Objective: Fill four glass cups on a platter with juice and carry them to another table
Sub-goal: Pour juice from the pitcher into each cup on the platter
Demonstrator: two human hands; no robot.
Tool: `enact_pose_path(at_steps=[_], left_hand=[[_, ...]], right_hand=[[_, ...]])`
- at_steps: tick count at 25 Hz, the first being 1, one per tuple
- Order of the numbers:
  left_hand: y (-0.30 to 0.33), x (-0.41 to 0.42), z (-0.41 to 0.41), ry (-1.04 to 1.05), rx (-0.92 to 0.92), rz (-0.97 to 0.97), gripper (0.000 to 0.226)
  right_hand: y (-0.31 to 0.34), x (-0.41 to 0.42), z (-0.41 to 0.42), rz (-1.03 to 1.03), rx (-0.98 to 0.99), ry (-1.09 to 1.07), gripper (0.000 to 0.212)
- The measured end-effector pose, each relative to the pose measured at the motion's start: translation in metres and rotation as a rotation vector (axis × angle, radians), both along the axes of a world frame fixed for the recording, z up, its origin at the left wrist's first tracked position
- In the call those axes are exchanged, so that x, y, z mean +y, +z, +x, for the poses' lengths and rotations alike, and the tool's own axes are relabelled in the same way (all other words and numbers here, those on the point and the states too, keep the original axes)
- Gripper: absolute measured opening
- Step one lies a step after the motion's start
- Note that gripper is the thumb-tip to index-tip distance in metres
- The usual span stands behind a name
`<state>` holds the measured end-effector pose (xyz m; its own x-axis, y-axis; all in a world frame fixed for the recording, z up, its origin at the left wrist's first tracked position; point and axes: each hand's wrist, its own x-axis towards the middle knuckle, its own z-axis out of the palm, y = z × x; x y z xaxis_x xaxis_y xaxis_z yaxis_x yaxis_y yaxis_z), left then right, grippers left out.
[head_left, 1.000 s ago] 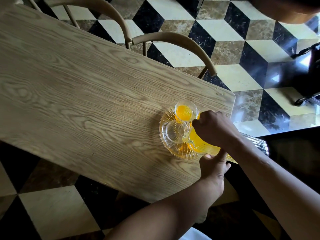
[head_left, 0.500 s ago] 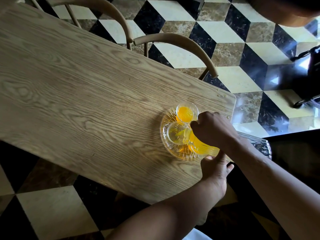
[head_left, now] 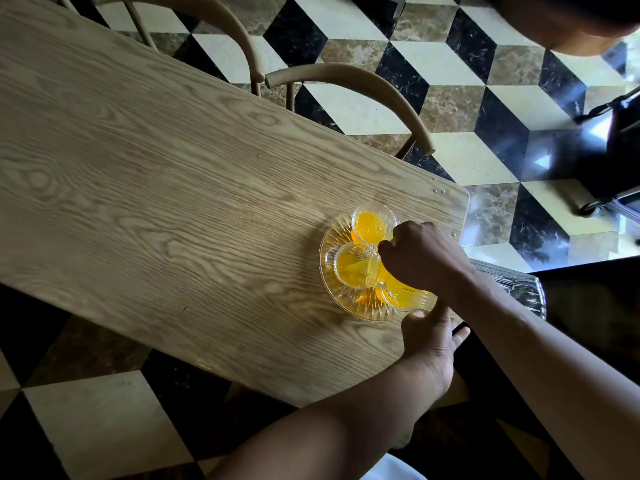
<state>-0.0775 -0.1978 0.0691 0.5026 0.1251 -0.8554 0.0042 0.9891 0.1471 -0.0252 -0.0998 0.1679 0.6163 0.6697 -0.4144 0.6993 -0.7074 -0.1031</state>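
Observation:
A clear cut-glass platter [head_left: 327, 247] sits near the right end of the wooden table [head_left: 173, 202]. On its far side stands a glass cup [head_left: 372, 224] filled with orange juice. My right hand [head_left: 424, 258] grips a ribbed glass jug [head_left: 405, 296] of juice, tipped left, its spout over the near cup [head_left: 349, 270], which holds some juice. My left hand [head_left: 431, 341] props the jug's base from below, thumb up against it. Any other cups are hidden under the jug and my right hand.
Two chairs with curved wooden backs [head_left: 374, 84] are tucked in along the table's far edge. The table's rounded right corner [head_left: 462, 199], with a few juice drops, is close to the platter. A shiny ribbed object [head_left: 519, 282] lies under my right forearm. The floor is patterned tile.
The near cup was empty a second ago and now holds yellow juice. Both hands and the jug have stayed almost in place, and the jug has tipped a little more.

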Motion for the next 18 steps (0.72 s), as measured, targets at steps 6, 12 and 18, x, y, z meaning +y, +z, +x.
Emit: enact_pose_path(at_steps=[6,12,18], left_hand=[[0.011,0.008,-0.003,-0.011,-0.001,-0.029,0.026],[0.024,0.016,-0.009,0.026,-0.038,-0.060,0.025],[0.039,0.024,-0.012,0.056,-0.042,-0.089,0.023]], right_hand=[[-0.001,0.006,-0.002,-0.028,-0.037,0.035,0.035],[-0.001,0.012,-0.005,-0.057,-0.069,0.074,0.037],[0.000,0.020,-0.008,-0.072,-0.061,0.085,0.036]])
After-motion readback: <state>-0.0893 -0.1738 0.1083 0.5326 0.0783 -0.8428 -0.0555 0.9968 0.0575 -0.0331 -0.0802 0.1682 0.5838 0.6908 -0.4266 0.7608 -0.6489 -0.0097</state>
